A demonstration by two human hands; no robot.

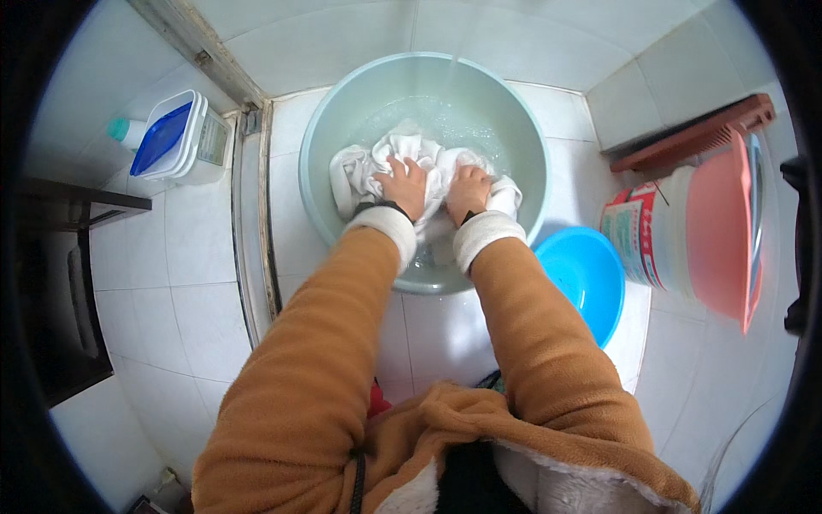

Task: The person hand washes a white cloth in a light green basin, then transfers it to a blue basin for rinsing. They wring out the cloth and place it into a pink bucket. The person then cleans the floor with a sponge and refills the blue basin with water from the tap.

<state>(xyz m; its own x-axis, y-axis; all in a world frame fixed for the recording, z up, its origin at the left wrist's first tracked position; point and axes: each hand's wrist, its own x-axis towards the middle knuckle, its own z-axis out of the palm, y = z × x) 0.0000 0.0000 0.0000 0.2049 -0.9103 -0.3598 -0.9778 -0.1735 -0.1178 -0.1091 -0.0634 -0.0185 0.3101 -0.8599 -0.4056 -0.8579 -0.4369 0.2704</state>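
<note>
A bunched, wet white cloth (358, 171) lies in water inside a large pale green basin (324, 128). My left hand (404, 188) presses on its middle with the fingers spread apart. To the right, my right hand (467, 192) rests on the same cloth, its fingers curled into the fabric. Bubbles and ripples show in the water beyond the cloth, and a thin stream seems to fall near the far rim. What kind of garment or linen the cloth is, I cannot tell. Both brown fleece sleeves end in white cuffs at the wrists.
A smaller blue basin (591, 278) sits at the right, partly behind my right forearm. Farther right stand a white bucket (676, 224) and a pink basin (721, 227) on its side. Left of a door track (252, 223) is a lidded white tub (185, 147).
</note>
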